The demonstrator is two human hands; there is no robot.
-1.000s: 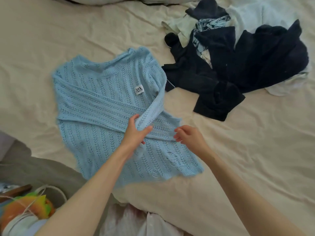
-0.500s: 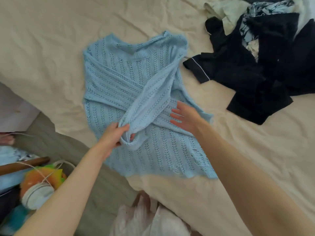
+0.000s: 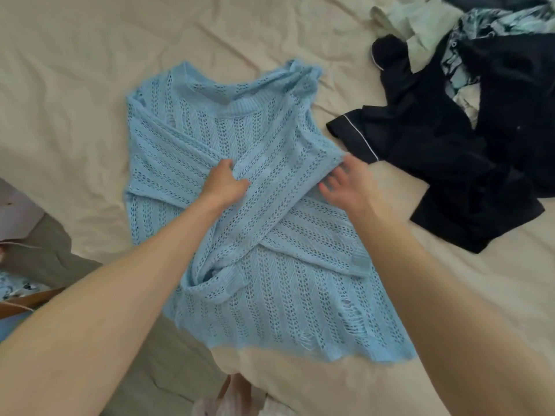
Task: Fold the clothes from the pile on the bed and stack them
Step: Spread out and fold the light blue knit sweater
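The blue sweater [image 3: 255, 223] is laid collar toward 12 o'clock; the left hand [image 3: 223, 183] pinches its crossed sleeve, while the right hand [image 3: 345, 187], fingers spread, lies at its 3 o'clock edge.

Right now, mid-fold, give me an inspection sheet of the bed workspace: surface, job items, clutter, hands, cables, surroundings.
Surface: wrinkled beige bedsheet, bare around the sweater.
Job's things: light blue open-knit sweater lies flat, both sleeves crossed over its front; unfolded pile of dark navy and pale clothes at upper right, apart from it.
Clutter: nothing seen on the bed.
Hands: left hand holds the upper sleeve's fabric; right hand open, fingertips at the sweater's right edge.
Cables: nothing seen.
Surroundings: grey floor beyond the bed's left edge, with a brown wooden stick; other items there too cropped to identify.
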